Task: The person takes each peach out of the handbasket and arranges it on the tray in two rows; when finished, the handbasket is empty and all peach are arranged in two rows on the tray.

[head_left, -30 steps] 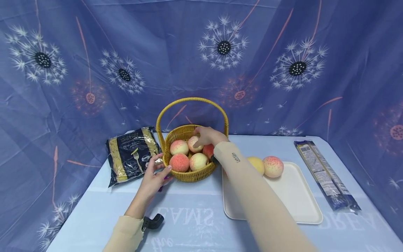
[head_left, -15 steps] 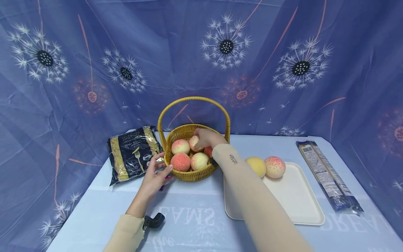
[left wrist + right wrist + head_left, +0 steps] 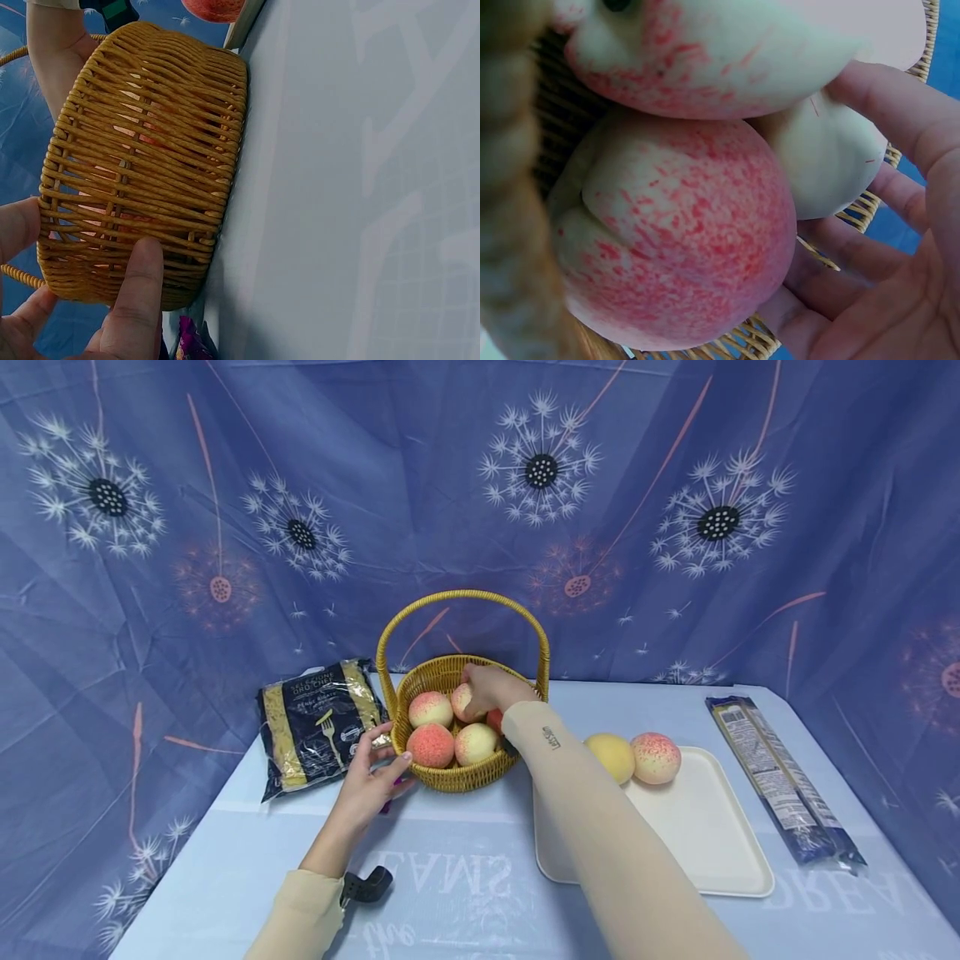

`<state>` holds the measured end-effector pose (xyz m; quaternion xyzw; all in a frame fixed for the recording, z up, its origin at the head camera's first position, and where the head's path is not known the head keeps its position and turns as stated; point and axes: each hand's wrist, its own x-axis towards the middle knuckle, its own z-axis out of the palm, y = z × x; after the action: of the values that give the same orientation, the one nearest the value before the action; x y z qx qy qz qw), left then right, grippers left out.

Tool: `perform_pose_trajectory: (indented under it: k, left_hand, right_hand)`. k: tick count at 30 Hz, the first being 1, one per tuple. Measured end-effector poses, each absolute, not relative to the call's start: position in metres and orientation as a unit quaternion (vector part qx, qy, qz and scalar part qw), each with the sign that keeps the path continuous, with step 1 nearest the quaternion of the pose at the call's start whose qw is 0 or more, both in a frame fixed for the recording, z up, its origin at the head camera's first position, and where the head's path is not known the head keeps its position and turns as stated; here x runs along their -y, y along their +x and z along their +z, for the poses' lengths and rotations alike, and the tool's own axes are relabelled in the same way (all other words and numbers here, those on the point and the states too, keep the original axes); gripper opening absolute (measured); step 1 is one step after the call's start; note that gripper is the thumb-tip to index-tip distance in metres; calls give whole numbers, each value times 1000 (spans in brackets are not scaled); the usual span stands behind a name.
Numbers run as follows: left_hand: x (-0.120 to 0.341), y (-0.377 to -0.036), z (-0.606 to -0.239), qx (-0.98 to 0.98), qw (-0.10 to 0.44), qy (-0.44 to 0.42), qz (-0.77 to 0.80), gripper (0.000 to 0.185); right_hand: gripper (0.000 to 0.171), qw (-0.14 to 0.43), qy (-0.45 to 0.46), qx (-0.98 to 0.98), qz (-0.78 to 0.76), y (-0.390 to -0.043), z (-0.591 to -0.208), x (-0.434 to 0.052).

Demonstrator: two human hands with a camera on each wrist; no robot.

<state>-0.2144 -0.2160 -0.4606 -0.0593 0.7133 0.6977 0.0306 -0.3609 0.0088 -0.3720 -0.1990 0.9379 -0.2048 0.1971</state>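
Nearest the viewer, at 6 o'clock, a bare strip of the table (image 3: 465,893) lies between the two sleeves. The white tray (image 3: 705,835) at 4 o'clock has its near half free, with two peaches at its far-left corner. The left hand (image 3: 367,785), at 9 o'clock of the wicker basket (image 3: 457,777), has thumb and fingers spread against the basket's outer wall; the left wrist view shows a fingertip (image 3: 139,292) pressed on the weave. A pasta bag (image 3: 315,727) sits just beyond, at 10 o'clock. The right hand (image 3: 491,687) reaches over the basket rim, fingers curled round the rear peach (image 3: 463,702). The right wrist view alone shows a pale peach (image 3: 832,150) cupped in those fingers, touching redder neighbours. A long packet (image 3: 780,777) lies at 3 o'clock, well apart.
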Motion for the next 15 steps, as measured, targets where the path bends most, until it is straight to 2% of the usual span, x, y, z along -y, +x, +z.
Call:
perform_pose_trajectory:
  k: [9,15]
  left_hand:
    - [213,-214,-460,-712,29,-59,699,64]
    - [215,-214,-460,-713,31,-64,697,64]
  right_hand:
    - [53,197,-188,-940,-207,-360,-366,-11]
    - [61,204,-188,-937,-211,-364,-359,-13]
